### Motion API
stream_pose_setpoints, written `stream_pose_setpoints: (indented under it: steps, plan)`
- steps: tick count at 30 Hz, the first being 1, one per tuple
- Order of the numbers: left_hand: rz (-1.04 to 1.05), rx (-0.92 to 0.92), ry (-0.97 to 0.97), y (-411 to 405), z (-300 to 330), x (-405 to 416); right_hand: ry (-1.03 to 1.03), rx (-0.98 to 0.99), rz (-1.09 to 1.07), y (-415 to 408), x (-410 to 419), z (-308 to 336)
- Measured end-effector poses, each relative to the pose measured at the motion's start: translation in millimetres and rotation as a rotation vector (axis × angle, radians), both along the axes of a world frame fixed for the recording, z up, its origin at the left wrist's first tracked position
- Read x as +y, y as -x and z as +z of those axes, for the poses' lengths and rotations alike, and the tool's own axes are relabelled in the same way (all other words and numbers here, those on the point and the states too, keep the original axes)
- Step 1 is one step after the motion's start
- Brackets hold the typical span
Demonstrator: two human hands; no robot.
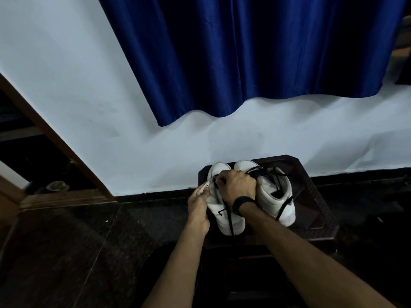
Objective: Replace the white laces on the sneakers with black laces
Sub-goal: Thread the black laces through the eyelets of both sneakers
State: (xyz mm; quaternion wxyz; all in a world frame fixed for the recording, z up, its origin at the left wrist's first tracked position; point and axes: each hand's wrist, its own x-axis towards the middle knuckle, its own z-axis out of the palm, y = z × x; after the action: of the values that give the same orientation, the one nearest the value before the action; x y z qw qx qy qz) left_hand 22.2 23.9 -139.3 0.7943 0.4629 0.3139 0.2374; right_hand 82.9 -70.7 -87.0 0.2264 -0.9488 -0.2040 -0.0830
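While we look down, two white sneakers stand side by side on a small dark table (315, 210), toes toward its far edge by the wall. Our left hand (199, 207) pinches the eyelet flap of the left sneaker (219, 216); our right hand (236, 185), curled over the tongue, grips the black lace (229, 215) whose end trails toward the near edge. On the right sneaker (274, 192) (no brand mark we can read) another black lace (281, 210) hangs loose. Bare tabletop shows along the right edge.
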Motion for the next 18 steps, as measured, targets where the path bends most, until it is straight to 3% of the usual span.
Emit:
stream_pose_setpoints:
  steps: [10,18]
  plan:
    - [0.02,0.013,-0.121,2.2,3.3,-4.2,0.059,-0.122,0.052,3.3,5.2,-2.4]
    - [0.038,0.139,-0.604,7.1,8.8,-5.9,0.172,-0.284,0.133,9.7,12.0,0.2]
